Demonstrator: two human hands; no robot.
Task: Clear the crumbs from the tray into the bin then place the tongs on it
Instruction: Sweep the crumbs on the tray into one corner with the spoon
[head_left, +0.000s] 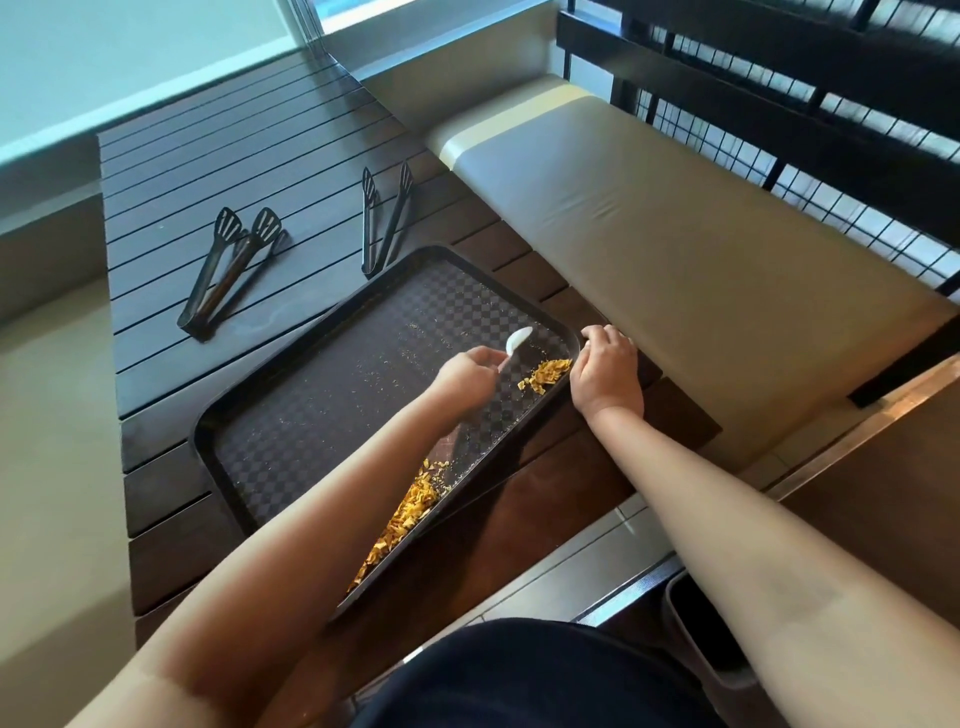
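A dark checkered tray (291, 436) lies tilted on the slatted table, its right rim hanging past the table edge. Orange crumbs (548, 373) sit near the far right corner, and a longer pile of crumbs (402, 514) lies along the right rim, partly hidden by my left forearm. My left hand (467, 379) is shut on a white plastic spoon (518, 340) just above the tray surface beside the far pile. My right hand (605, 370) grips the tray's far right corner. Two pairs of black tongs lie on the table beyond the tray: tongs (231, 265) at left, tongs (384, 218) near the tray's far corner.
A beige padded bench (675, 270) runs along the right of the table. A grey bin (696, 639) stands on the floor at lower right, mostly hidden by my right arm. Black railing and wire mesh rise behind the bench. The dark slatted table (208, 161) extends to the far wall.
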